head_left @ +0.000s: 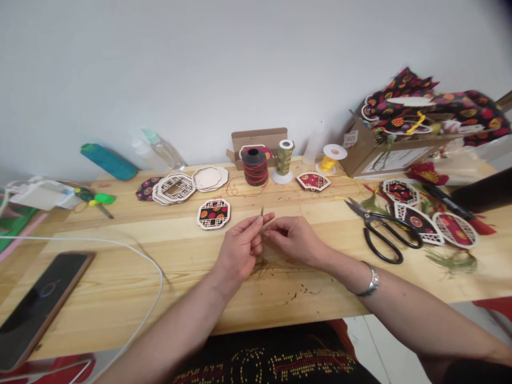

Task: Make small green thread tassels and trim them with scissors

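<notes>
My left hand (242, 248) is closed in a pinch, and a short olive-green tip of what looks like bundled thread (262, 212) sticks up above its thumb. Beside it, my right hand (298, 240) has thumb and forefinger pressed together close to the left fingertips; what they grip is too small to tell. Loose thread strands (261, 262) show beneath the hands, and dark clippings (302, 290) are scattered on the tabletop. A patterned octagonal ornament (214, 214) with a pale lattice frame lies left of the hands. Black-handled scissors (380, 226) rest to the right, blades open.
Behind the hands stand a red thread spool (255, 169), an olive spool (284, 160) and a yellow spool (331, 159). Finished ornaments (416, 221) lie right, below a cardboard box (384, 157) of fabric. A phone (42, 304) and white cable (158, 266) are at left.
</notes>
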`<state>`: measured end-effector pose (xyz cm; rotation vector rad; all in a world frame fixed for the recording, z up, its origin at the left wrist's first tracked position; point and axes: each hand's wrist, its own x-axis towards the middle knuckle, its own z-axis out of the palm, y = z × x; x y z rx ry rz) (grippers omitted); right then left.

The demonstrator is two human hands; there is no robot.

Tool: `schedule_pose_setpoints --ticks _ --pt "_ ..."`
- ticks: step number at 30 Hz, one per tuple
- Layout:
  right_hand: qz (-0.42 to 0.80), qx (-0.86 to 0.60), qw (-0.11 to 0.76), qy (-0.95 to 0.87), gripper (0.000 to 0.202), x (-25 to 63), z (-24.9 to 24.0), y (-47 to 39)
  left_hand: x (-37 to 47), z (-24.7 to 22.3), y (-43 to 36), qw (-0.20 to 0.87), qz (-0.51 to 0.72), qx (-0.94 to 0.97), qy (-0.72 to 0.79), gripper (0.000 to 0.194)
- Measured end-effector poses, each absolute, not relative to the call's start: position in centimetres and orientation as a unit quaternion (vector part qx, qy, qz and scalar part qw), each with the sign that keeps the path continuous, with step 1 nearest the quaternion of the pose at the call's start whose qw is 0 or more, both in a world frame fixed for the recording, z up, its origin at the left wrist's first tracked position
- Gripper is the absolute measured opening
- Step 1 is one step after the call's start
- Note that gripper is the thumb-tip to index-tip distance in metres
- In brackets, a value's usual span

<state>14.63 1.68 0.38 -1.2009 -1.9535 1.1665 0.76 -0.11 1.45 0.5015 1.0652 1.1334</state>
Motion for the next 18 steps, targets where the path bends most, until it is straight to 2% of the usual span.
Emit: schedule_pose_setpoints --ticks 18 --pt "0.422 -0.437 0.272 -0.746 0.021 14.99 1.02 1.52 0.74 1.56 -0.08 0.689 0.503 0.223 0.471 0.024"
